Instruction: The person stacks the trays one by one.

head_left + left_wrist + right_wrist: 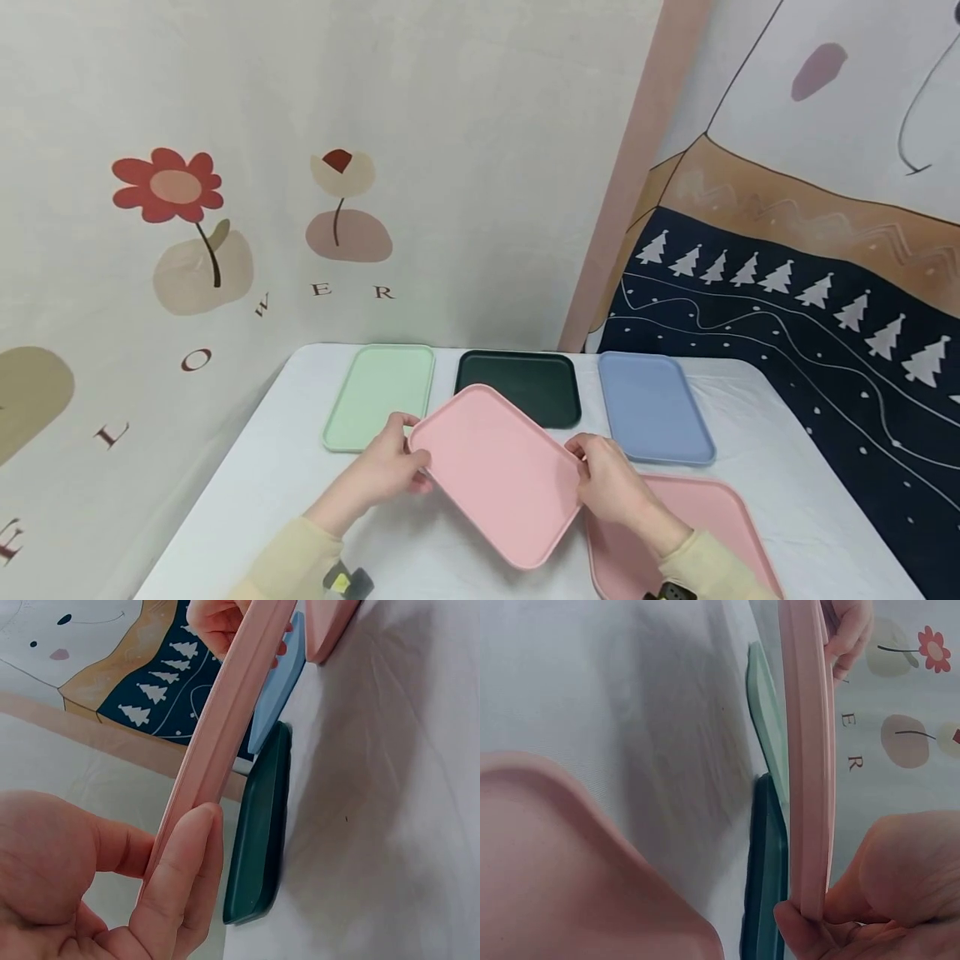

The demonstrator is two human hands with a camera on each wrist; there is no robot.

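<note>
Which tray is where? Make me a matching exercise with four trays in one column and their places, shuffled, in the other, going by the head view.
Trays:
1. mint tray
2. dark green tray
3. blue tray
4. raised pink tray

Places:
A. middle of the far row
B. held up by the left hand and the right hand
C. left end of the far row
D. right end of the far row

Pairs: 1-C, 2-A, 3-D, 4-B
</note>
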